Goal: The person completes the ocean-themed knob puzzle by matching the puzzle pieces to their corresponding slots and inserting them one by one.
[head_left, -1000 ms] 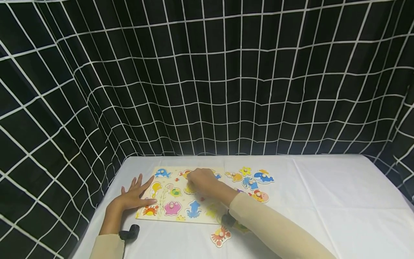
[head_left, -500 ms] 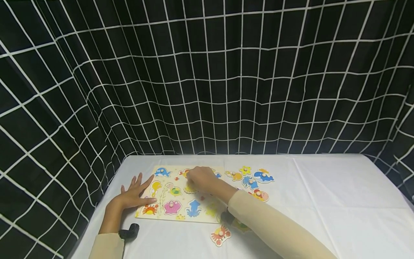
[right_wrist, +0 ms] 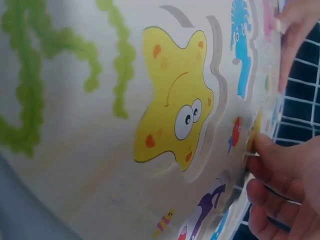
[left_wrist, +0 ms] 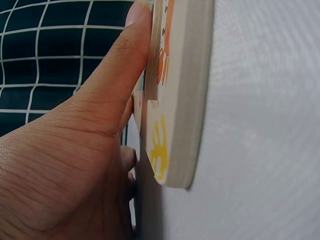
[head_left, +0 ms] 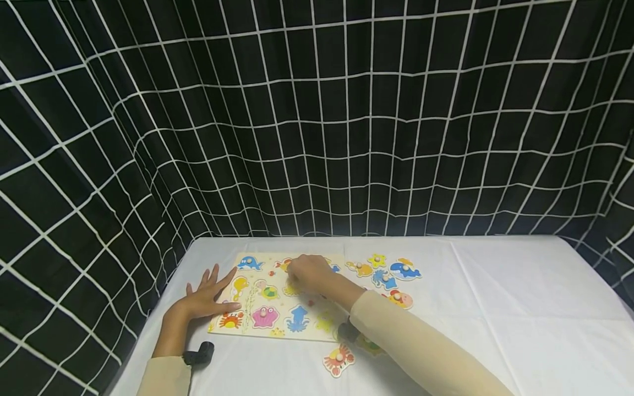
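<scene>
A wooden sea-animal puzzle board (head_left: 255, 334) lies on the white-covered table. My left hand (head_left: 200, 301) rests spread at its left edge, and the thumb (left_wrist: 122, 65) lies along that edge by the crab picture in the left wrist view. Over the board's middle, my right hand (head_left: 312, 274) has curled fingers and pinches a yellow puzzle piece (head_left: 289, 289), mostly covered by the hand; its knob is hidden. In the right wrist view the thumb and fingers (right_wrist: 275, 150) are low at the board. Knobbed pieces, a blue whale (head_left: 249, 263), a turtle (head_left: 269, 293) and a pink shell (head_left: 264, 317), sit in the board.
Right of the board lie several loose knobbed pieces, among them a yellow star (head_left: 377, 260), a dark blue whale (head_left: 405, 270) and a blue squid (head_left: 384, 279). A crab piece (head_left: 339, 360) lies in front. A black gridded curtain (head_left: 346, 137) stands behind the table.
Both hands stay in place: the left on the board's edge, the right over its middle. Only the head view has shifted slightly.
</scene>
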The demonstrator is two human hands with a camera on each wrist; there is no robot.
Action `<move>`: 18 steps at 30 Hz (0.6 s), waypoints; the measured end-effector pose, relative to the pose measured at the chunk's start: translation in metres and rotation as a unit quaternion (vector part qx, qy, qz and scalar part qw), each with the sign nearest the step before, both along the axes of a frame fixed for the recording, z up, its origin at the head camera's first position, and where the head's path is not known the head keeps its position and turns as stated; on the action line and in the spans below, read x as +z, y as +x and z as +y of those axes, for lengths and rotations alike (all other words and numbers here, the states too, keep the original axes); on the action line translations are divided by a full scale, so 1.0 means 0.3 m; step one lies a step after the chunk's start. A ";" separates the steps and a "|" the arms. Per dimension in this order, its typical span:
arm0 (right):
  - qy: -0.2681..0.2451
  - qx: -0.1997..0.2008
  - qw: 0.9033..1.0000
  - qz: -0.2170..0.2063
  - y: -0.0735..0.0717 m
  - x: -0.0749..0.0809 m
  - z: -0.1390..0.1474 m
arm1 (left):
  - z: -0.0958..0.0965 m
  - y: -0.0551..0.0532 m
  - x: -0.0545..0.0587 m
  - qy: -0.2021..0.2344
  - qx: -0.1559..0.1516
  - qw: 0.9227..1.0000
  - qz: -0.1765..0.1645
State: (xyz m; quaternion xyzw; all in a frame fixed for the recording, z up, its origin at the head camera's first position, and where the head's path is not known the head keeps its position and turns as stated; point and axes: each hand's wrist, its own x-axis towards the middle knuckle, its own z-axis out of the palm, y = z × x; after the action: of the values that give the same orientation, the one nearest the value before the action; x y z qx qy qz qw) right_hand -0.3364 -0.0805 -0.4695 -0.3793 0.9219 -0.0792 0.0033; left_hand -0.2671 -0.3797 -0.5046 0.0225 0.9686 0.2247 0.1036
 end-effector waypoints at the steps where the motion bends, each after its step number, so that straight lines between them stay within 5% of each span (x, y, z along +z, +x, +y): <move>1: -0.001 0.000 1.000 -0.001 0.001 -0.002 0.001 | -0.001 0.000 -0.003 0.000 -0.001 1.000 -0.001; 18: -0.054 0.003 0.998 -0.037 0.068 0.037 0.092 | -0.054 -0.050 -0.103 -0.015 -0.003 1.000 0.010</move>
State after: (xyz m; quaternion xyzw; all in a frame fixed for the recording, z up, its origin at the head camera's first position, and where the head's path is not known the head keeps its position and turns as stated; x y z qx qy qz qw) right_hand -0.3161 -0.0530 -0.4583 -0.3789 0.9142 -0.1428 0.0170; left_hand -0.2821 -0.3959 -0.5354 0.0262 0.9729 0.2094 0.0947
